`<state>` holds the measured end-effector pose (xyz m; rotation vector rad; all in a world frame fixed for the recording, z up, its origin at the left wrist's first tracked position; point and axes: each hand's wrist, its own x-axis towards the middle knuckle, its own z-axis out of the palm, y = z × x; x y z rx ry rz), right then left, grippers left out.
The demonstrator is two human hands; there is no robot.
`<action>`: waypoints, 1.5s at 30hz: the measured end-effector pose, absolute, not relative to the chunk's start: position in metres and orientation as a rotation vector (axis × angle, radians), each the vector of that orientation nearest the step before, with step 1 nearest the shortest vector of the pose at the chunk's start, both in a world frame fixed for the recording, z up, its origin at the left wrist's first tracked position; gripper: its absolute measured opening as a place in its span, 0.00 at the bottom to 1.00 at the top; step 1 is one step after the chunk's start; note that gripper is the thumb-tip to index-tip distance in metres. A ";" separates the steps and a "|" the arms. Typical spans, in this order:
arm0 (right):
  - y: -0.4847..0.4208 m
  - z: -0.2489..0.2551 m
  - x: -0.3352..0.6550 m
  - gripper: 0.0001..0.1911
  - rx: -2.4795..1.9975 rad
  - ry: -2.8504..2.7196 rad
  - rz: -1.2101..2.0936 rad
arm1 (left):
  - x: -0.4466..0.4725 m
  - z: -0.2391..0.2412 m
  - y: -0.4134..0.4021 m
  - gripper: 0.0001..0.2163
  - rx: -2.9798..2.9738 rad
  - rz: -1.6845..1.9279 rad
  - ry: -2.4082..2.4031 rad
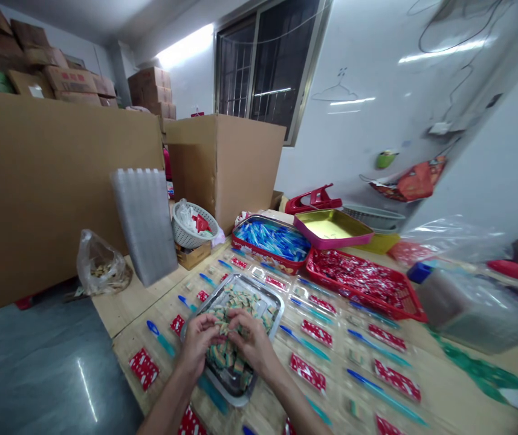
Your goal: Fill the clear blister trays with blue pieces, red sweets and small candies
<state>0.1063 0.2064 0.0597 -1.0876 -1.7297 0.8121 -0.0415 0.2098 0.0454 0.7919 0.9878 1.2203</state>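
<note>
My left hand (197,342) and my right hand (252,339) are together over a steel tray (265,300) filled with several small striped wrapped pieces (236,302). The fingers of both hands are curled and pinch at these pieces near the tray's middle. Around the tray lie clear plastic blister sheets (331,320) holding several red packets (317,333) and blue pens (306,344). One red packet (144,367) lies left of my left hand.
A red basket of red packets (362,279), a red tin of blue pens (271,240) and an empty yellow-lined tray (332,228) stand behind. A stack of clear sheets (144,223), a white colander (190,225), a plastic bag (100,266) and large cardboard boxes (50,187) stand at left.
</note>
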 end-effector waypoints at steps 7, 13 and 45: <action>0.206 0.051 0.104 0.06 -1.236 -1.754 0.779 | -0.045 0.044 0.211 0.12 0.751 1.248 1.044; 0.207 0.056 0.110 0.04 -1.235 -1.757 0.833 | -0.050 0.044 0.216 0.14 0.787 1.238 1.110; 0.191 0.046 0.102 0.04 -1.050 -1.898 0.302 | -0.036 0.062 0.205 0.11 0.745 1.188 1.024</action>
